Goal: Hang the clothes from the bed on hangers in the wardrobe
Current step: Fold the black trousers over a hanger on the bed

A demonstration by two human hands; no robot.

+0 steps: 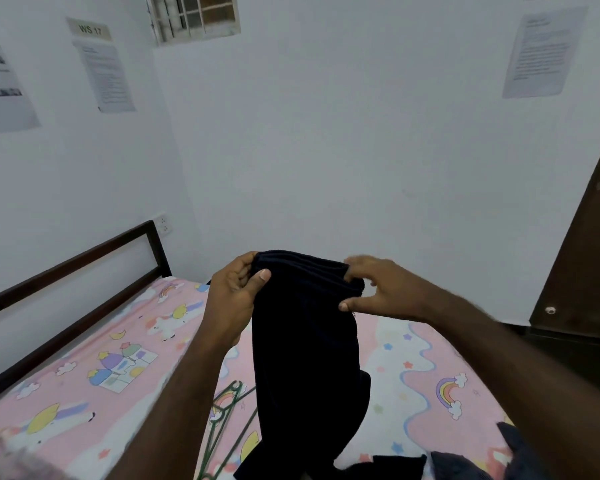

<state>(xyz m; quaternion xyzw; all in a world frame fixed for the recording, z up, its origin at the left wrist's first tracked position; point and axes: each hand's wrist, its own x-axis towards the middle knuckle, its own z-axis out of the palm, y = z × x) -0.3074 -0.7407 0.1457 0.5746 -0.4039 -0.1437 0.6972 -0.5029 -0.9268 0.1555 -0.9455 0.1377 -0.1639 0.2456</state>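
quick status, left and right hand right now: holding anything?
Left hand: grips the top edge of the dark garment.
Right hand: pinches the same garment's other top corner.

The dark garment (305, 341) is matt cloth; the bed sheet (84, 375) is smooth printed cloth; the bed frame (66, 261) is dark and faintly glossy.

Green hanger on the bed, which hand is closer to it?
Left. The left hand grips the dark garment's top edge, above the green hanger; the right hand pinches the same edge farther over, on the garment's other side.
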